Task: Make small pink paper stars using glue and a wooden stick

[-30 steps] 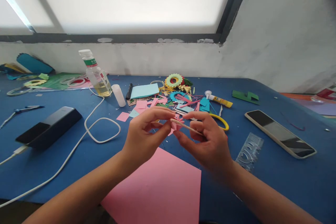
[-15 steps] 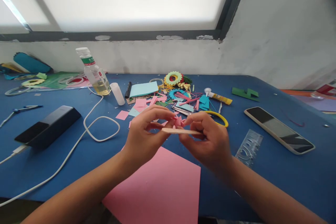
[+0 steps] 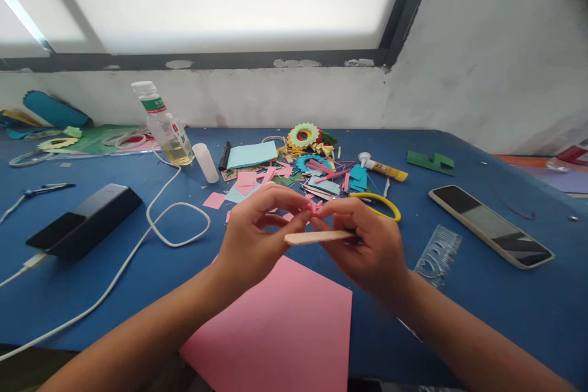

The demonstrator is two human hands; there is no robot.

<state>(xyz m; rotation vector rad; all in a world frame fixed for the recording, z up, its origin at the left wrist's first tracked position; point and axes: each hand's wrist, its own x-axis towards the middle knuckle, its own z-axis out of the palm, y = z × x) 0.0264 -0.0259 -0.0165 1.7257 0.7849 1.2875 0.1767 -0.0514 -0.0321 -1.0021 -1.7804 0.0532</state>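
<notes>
My left hand (image 3: 257,233) and my right hand (image 3: 367,245) meet above the blue table (image 3: 459,306), fingers pinched together. Between the fingertips sits a small folded pink paper piece (image 3: 313,207). A flat wooden stick (image 3: 316,236) lies level across the fingers of my right hand, its free end reaching towards my left palm. Below the hands lies a large pink paper sheet (image 3: 280,331).
Paper scraps and paper flowers (image 3: 305,136) lie heaped behind the hands, beside yellow-handled scissors (image 3: 381,202) and a glue tube (image 3: 383,169). To the right lie a phone (image 3: 489,225) and clear ruler (image 3: 436,248). At the left are a bottle (image 3: 163,125), black power bank (image 3: 85,220), white cable (image 3: 165,220).
The wooden stick has swung from slanting to lying level and sits lower in my right hand. Both hands stay together around the pink piece.
</notes>
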